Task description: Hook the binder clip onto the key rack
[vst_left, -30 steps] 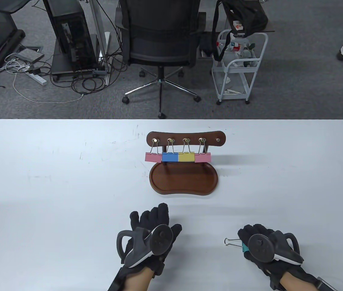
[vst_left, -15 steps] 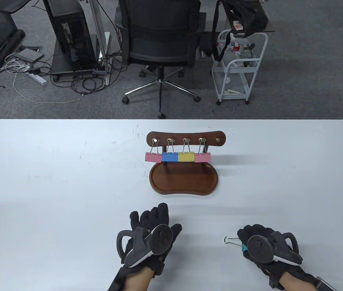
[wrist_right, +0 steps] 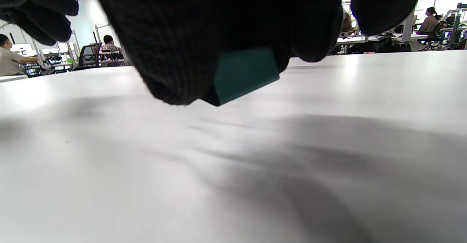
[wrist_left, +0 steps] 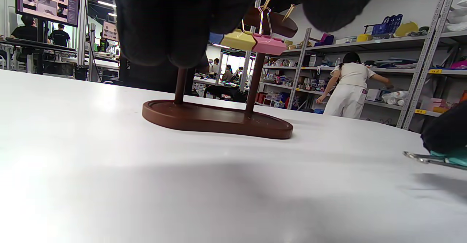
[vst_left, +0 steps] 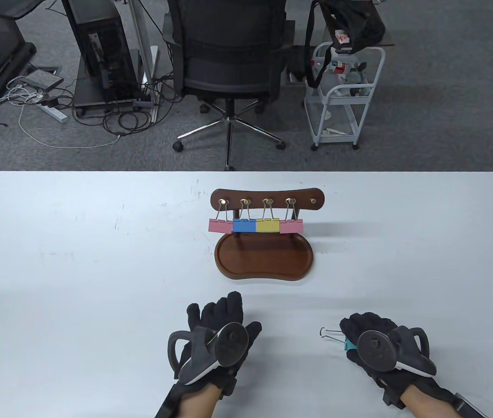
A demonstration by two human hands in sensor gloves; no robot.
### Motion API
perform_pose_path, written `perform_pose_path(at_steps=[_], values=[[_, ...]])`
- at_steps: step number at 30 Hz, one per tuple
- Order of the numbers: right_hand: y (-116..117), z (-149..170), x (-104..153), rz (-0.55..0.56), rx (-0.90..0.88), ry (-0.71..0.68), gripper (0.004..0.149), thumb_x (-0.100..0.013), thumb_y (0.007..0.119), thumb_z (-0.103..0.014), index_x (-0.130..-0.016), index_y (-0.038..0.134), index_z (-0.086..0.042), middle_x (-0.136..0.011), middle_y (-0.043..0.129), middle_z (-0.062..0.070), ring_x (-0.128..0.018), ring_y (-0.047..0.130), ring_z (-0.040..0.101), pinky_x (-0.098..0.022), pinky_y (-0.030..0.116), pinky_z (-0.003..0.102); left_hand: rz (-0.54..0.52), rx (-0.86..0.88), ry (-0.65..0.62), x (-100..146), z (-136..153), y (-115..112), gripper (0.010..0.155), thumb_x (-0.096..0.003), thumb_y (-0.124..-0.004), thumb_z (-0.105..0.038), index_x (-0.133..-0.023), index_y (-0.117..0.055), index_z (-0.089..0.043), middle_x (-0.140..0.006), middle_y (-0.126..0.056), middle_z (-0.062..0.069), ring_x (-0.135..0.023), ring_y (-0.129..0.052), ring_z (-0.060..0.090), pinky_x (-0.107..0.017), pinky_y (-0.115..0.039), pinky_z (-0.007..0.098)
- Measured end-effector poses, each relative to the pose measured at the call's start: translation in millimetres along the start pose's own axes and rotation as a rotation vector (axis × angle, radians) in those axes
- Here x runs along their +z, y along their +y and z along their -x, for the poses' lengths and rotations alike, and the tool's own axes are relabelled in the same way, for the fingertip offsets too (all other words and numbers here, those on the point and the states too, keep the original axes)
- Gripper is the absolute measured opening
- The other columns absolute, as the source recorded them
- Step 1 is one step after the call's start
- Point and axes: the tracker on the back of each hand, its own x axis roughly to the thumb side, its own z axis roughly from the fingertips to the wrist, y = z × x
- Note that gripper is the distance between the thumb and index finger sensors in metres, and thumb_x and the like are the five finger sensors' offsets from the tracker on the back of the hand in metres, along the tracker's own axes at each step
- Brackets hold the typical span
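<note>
Your left hand (vst_left: pixel 218 335) is resting flat, fingers loose, on the white table (vst_left: pixel 76 270); the brown wooden key rack (vst_left: pixel 268 201) is standing mid-table; your right hand (vst_left: pixel 374 344) is gripping the teal binder clip (vst_left: pixel 347 345) near the table's front edge.

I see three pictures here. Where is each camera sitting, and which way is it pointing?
Table view: above the near edge, looking down at the key rack; shows left hand and right hand.
Left wrist view: low over the table, facing the rack; dark fingers hang from the top.
Right wrist view: low over the table, under the fingers gripping the teal binder clip.
Shared: all three show that clip.
</note>
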Motion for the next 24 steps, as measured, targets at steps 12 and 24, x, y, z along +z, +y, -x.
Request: perform_pose_path(at_steps=[12, 24], values=[[-45.3, 6.1, -5.3, 0.165, -0.132, 0.084, 0.071, -0.041, 0.093, -0.035, -0.103, 0.075, -0.006, -0.103, 0.078, 0.024, -0.091, 0.073, 0.052, -0.062, 0.062, 0.068, 0.002, 0.002, 0.002, 0.1, -0.7, -0.4, 0.081, -0.0559, -0.072, -0.055, -0.114, -0.061, 0.001, -0.106, -0.081, 0.027, -0.093, -0.082, 0.056, -0.07, -0.046, 0.08], [-88.9, 21.7, -18.8, 0.327, -0.334, 0.25, 0.072, -0.042, 0.093, -0.035, -0.104, 0.073, -0.004, -0.103, 0.077, 0.026, -0.09, 0.073, 0.054, -0.061, 0.062, 0.069, 0.005, 0.002, -0.001, -0.8, -2.6, -1.1, 0.082, -0.056, -0.072, -0.055, -0.114, -0.061, 0.001, -0.106, -0.081, 0.027, -0.093, -0.082, 0.056, -0.069, -0.046, 0.08]])
